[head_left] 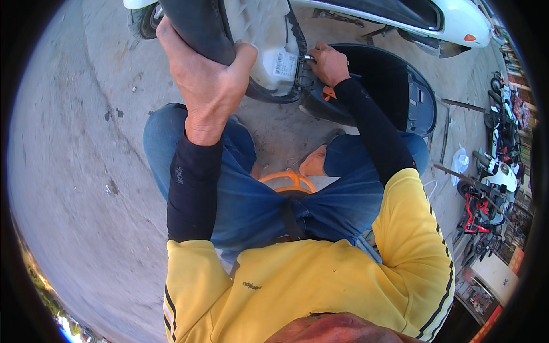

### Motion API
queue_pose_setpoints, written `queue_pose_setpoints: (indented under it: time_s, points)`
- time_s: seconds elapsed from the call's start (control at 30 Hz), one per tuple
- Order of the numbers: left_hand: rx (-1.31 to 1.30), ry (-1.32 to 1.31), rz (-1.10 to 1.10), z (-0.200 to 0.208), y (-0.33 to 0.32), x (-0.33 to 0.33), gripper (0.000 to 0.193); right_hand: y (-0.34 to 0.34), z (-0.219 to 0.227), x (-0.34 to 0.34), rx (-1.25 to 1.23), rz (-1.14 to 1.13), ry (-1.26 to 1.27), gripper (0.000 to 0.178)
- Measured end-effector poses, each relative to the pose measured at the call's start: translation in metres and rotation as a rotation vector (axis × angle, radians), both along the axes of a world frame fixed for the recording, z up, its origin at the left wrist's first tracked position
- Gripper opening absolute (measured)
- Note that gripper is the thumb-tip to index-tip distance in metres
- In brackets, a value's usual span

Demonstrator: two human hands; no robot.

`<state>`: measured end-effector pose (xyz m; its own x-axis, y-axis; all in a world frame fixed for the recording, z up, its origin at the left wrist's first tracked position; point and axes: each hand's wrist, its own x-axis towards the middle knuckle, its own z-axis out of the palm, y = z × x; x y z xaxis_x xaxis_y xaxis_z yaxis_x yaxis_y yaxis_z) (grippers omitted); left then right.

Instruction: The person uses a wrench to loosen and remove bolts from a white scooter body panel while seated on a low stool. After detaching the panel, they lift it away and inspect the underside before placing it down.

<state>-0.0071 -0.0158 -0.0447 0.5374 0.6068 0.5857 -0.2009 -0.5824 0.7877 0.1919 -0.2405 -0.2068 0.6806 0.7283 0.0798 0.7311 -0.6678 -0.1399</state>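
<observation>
My left hand [209,80] is closed around the edge of a black scooter seat [197,28], thumb on the near end. The seat is tipped up so that its pale plastic underside [260,43], with a white label [284,64], shows. At the seat's hinge end, my right hand [330,66] is closed on a small metal-tipped tool [309,58], its tip against the hinge [302,71]. Most of the tool is hidden by my fingers, so its exact kind cannot be told. Right beside that hand is the black under-seat storage bucket [420,103], with an orange piece [328,93] near its rim.
A white scooter body [463,23] lies across the far side, a wheel [150,22] at far left. Below me is an orange frame [293,178] between my legs. Several parked two-wheelers [503,171] and a white plastic bag [460,160] are on the right.
</observation>
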Motion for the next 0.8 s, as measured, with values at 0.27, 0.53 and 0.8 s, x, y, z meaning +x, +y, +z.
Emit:
queue_pose_setpoints:
  time_s: [0.27, 0.53, 0.8]
  points:
    - [-0.150, -0.028, -0.019, -0.006, 0.007, -0.006, 0.064, 0.020, -0.019, -0.006, -0.191, 0.082, -0.130, 0.013]
    - [-0.163, -0.063, 0.116, -0.014, 0.017, -0.001, 0.053, 0.030, -0.031, -0.011, -0.203, 0.052, -0.195, 0.012]
    - [-0.056, -0.119, 0.112, -0.003, -0.010, 0.000, 0.057, 0.031, -0.034, -0.015, -0.206, 0.119, -0.218, 0.013]
